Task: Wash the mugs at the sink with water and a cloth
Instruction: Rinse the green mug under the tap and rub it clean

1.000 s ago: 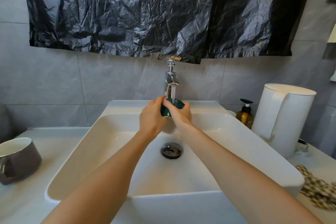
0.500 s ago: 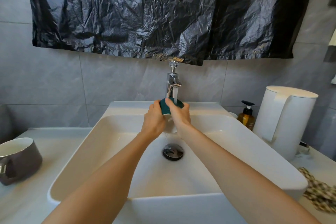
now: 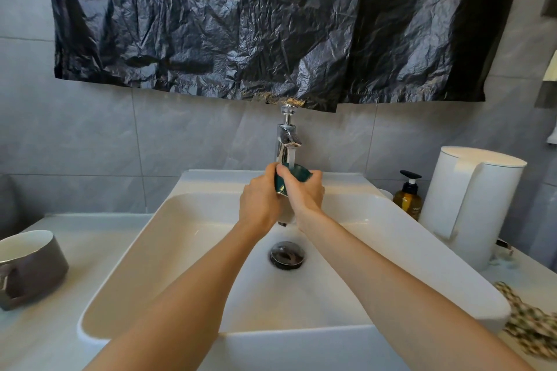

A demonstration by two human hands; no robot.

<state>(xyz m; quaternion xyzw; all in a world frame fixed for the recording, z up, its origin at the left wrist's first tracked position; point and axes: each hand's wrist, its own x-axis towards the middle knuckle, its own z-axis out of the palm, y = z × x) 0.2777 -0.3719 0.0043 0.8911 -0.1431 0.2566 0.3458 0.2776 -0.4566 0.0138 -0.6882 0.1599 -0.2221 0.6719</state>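
Observation:
Both hands hold a dark green mug (image 3: 297, 174) under the chrome tap (image 3: 286, 141), above the white sink (image 3: 187, 220). A stream of water runs from the spout into the mug. My left hand (image 3: 259, 202) wraps the mug's left side. My right hand (image 3: 304, 193) grips its right side, thumb over the rim. Most of the mug is hidden by my fingers. A grey mug (image 3: 28, 268) with a white inside stands on the counter at the far left. A checked cloth (image 3: 530, 322) lies on the counter at the right edge.
The drain plug (image 3: 286, 254) sits in the basin below my hands. A white kettle (image 3: 470, 205) and an amber soap bottle (image 3: 408, 197) stand right of the sink. Black plastic sheet (image 3: 271, 24) hangs on the grey tiled wall above the tap.
My hands and the green mug stay under the running tap, shifting only slightly. My right thumb now sits further over the rim.

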